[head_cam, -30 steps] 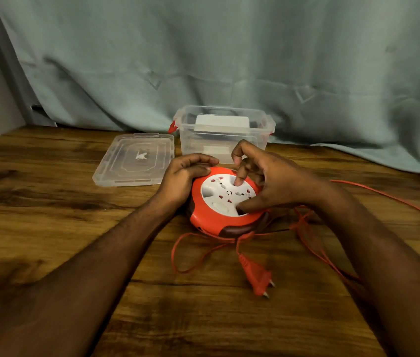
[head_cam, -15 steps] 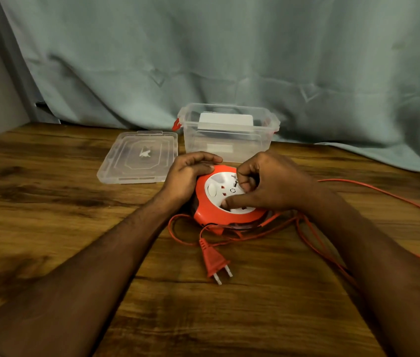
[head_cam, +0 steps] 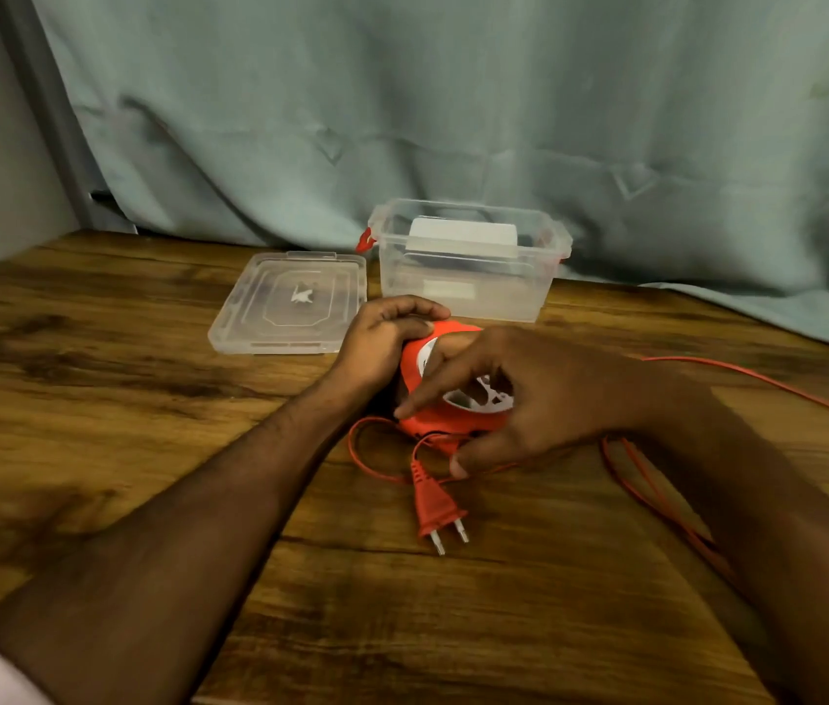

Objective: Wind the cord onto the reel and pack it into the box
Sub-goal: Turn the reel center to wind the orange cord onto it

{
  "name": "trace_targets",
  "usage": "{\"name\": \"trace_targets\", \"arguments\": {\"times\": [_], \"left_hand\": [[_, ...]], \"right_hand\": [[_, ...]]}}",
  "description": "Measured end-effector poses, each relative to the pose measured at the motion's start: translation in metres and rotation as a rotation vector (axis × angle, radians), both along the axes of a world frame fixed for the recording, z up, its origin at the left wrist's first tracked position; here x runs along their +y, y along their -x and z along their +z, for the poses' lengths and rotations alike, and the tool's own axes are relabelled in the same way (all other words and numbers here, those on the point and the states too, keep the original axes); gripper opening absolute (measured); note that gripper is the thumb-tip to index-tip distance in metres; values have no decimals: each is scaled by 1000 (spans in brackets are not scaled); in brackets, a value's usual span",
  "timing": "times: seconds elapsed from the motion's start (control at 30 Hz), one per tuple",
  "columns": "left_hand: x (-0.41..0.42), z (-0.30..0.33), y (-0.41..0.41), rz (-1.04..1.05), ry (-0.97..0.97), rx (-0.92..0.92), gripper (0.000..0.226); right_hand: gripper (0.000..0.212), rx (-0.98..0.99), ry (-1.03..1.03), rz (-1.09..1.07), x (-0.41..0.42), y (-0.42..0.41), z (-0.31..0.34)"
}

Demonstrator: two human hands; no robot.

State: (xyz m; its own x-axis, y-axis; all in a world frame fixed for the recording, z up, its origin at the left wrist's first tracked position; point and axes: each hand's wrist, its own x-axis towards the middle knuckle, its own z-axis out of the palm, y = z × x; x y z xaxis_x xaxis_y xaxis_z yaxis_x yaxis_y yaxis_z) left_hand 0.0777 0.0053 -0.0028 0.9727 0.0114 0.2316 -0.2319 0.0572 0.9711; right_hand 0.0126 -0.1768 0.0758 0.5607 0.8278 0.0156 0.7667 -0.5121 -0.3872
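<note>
Head view: orange, white-faced reel (head_cam: 440, 419) gripped by left hand (head_cam: 381, 343) and right hand (head_cam: 529, 399).

A single head-worn wide-angle camera is looking forward and down across the wooden table (head_cam: 97, 399) — close over both forearms, which are entering from the lower edge. It is facing the curtain (head_cam: 453, 94) hanging behind the table's far edge — no second view is sharing the scene.

Behind the reel (head_cam: 445, 417) of smooth orange plastic, a box (head_cam: 468, 277) and lid (head_cam: 290, 302) of clear glossy plastic are seen; wood-grain table (head_cam: 122, 399); matt creased cloth (head_cam: 453, 119) behind; metal-pinned plug (head_cam: 435, 508)
</note>
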Motion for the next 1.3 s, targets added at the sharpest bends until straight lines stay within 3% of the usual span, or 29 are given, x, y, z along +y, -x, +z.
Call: {"name": "trace_targets", "arguments": {"times": [0.07,0.17,0.3,0.47,0.6,0.7,0.77,0.93,1.1,1.23,1.3], "left_hand": [[-1,0,0,-3,-5,-4,29],[1,0,0,-17,-9,-7,29],[0,0,-2,-21,-25,-17,28],[5,-4,-5,-59,22,14,28],[3,-3,-3,-37,8,12,24],[3,-2,-3,-17,-39,-19,25],[3,-2,-2,-11,-64,-27,26],[1,-1,-4,-12,-52,-30,28],[1,-3,-4,-13,-10,-34,28],[0,-1,-3,-37,3,-29,28],[0,0,-3,-46,14,-16,27]], "right_hand": [[52,-45,92,25,9,6,-6],[38,-202,178,37,16,14,-8],[22,-205,109,11,17,18,-7],[34,106,-79,-189,4,13,5],[15,318,-21,-305,-6,7,7],[29,356,9,-317,-7,6,9],[32,300,31,-282,-7,7,9],[17,220,-9,-146,-4,13,7],[53,-115,166,-137,4,17,1],[46,-359,144,-94,15,24,-5],[57,-391,128,-72,18,26,-6]]}}
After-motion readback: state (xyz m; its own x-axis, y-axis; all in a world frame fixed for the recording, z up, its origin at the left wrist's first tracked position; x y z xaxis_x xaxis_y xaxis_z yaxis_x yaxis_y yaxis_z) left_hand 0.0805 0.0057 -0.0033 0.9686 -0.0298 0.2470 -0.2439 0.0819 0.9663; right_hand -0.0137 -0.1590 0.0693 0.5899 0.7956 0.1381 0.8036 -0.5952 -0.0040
